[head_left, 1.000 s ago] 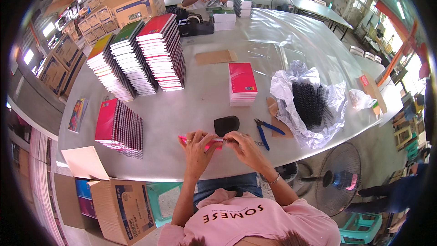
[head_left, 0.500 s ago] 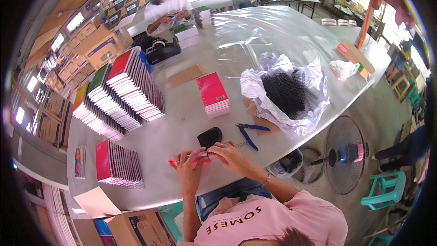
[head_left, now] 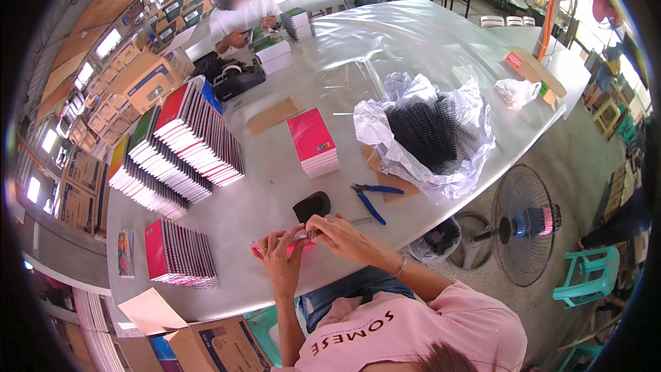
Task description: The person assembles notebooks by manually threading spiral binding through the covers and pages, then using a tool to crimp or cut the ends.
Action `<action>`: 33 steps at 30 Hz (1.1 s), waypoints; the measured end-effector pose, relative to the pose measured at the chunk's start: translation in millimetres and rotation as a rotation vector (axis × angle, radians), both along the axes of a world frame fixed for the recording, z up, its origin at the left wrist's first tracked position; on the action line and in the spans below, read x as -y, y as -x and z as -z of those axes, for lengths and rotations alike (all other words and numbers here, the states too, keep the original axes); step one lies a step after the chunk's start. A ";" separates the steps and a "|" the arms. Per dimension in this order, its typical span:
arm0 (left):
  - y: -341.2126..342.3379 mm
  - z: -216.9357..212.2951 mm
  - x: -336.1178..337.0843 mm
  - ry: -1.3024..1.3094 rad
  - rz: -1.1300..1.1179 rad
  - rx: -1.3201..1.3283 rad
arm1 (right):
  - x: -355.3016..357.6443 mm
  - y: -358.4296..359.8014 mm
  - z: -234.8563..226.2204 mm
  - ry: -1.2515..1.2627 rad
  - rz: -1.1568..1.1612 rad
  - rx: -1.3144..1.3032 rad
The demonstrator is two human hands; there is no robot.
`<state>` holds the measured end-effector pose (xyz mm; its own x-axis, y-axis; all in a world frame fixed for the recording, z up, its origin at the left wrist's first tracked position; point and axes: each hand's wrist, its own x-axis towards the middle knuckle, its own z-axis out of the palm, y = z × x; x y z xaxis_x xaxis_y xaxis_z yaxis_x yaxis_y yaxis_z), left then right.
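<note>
Both my hands hold a pink notebook (head_left: 298, 246) edge-on at the near edge of the table (head_left: 385, 48). My left hand (head_left: 281, 255) grips its left end. My right hand (head_left: 339, 233) pinches its right end, where a thin spiral piece (head_left: 360, 221) pokes out. A small black object (head_left: 312, 206) lies just beyond my hands, and blue-handled pliers (head_left: 370, 199) lie to its right.
A pink notebook stack (head_left: 313, 142) stands mid-table, with rows of bound notebooks (head_left: 182, 155) and a pink-covered pile (head_left: 175, 255) to the left. A plastic bag of black spiral coils (head_left: 427, 131) sits right. A person (head_left: 241, 7) works at the far end. A floor fan (head_left: 523, 224) and cardboard boxes (head_left: 206, 341) stand nearby.
The view has swung and the scene shifted right in frame; my hands stay together on the pink notebook at the table edge, with little change in grip.
</note>
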<state>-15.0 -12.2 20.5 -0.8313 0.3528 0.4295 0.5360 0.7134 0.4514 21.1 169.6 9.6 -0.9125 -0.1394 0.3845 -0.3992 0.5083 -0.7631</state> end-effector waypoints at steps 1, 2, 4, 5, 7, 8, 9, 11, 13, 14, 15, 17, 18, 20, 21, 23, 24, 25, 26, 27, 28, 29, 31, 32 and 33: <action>0.5 0.3 -0.2 -0.005 0.000 0.000 | 0.4 0.5 0.5 -0.008 -0.001 -0.011; 0.8 0.2 -0.2 -0.010 0.000 0.001 | 1.5 1.0 1.0 -0.016 -0.003 -0.023; 0.8 -0.1 0.1 -0.030 0.009 0.010 | 2.2 1.1 0.2 -0.035 0.003 -0.038; 0.6 -0.2 0.4 -0.041 0.012 0.015 | 1.7 0.5 -1.7 -0.046 0.011 -0.042; -0.3 -1.8 -0.7 -0.051 0.010 0.016 | -0.2 -0.5 -5.0 -0.078 0.017 -0.044; -1.0 -2.5 -1.5 -0.057 0.008 0.018 | -1.7 -0.7 -6.5 -0.099 0.017 -0.042; -1.2 -3.2 -2.2 -0.049 0.001 0.015 | -1.9 -0.6 -7.0 -0.119 0.016 -0.039; -1.0 -4.1 -5.4 -0.040 -0.007 0.010 | 1.2 0.1 -5.0 -0.062 0.076 -0.092; -1.1 -3.9 -6.0 -0.031 -0.019 0.009 | 3.5 0.7 -6.1 -0.037 0.105 -0.101; -1.1 -4.5 -5.4 -0.026 -0.027 0.008 | 4.0 1.1 -9.6 -0.041 0.103 -0.083; -1.7 -6.4 -4.5 -0.016 -0.030 0.002 | 4.6 2.1 -13.0 -0.045 0.101 -0.065; -5.3 -9.6 -1.0 0.009 -0.035 -0.002 | 7.9 3.5 -16.3 -0.073 0.111 -0.074; -4.7 -9.7 0.1 -0.002 -0.038 0.029 | 9.8 5.5 -17.8 -0.086 0.113 -0.079; -4.8 -5.3 -0.5 -0.025 -0.040 0.114 | 10.7 6.7 -16.7 -0.113 0.120 -0.107; -3.7 -5.6 -1.0 -0.030 -0.036 0.106 | 11.0 8.4 -16.7 -0.126 0.119 -0.122; -2.1 -3.2 -3.7 -0.044 -0.028 0.106 | 9.0 9.3 -17.0 -0.151 0.109 -0.091; -2.0 -1.3 -0.7 -0.010 -0.018 0.110 | 11.9 9.8 -23.6 -0.132 0.117 -0.106; -1.1 1.0 1.2 -0.030 -0.034 0.102 | 14.6 11.5 -27.8 -0.114 0.127 -0.131; -0.5 4.3 2.4 -0.049 -0.050 0.095 | 13.9 12.8 -21.4 -0.168 0.115 -0.073; -0.9 6.4 3.7 -0.068 -0.065 0.087 | 13.4 11.9 -21.8 -0.186 0.098 -0.045; -1.2 6.1 4.4 -0.153 -0.098 0.072 | 12.3 11.6 -23.3 -0.203 0.084 -0.019; -2.2 4.7 4.9 -0.237 -0.132 0.057 | 13.6 11.5 -25.1 -0.220 0.071 0.007; -2.7 4.8 4.9 -0.366 -0.213 -0.007 | 22.2 11.2 -32.7 -0.188 0.126 0.008; -2.3 5.5 4.5 -0.409 -0.261 -0.055 | 25.3 11.8 -34.4 -0.173 0.155 0.008; -1.9 6.7 5.2 -0.450 -0.310 -0.103 | 26.2 13.1 -32.3 -0.178 0.124 0.023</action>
<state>-13.1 -17.4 13.7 -0.8129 -0.1391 0.5655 0.3888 0.5934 0.7048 8.1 143.4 41.9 -0.9351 -0.0896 0.3430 -0.3091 0.6797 -0.6652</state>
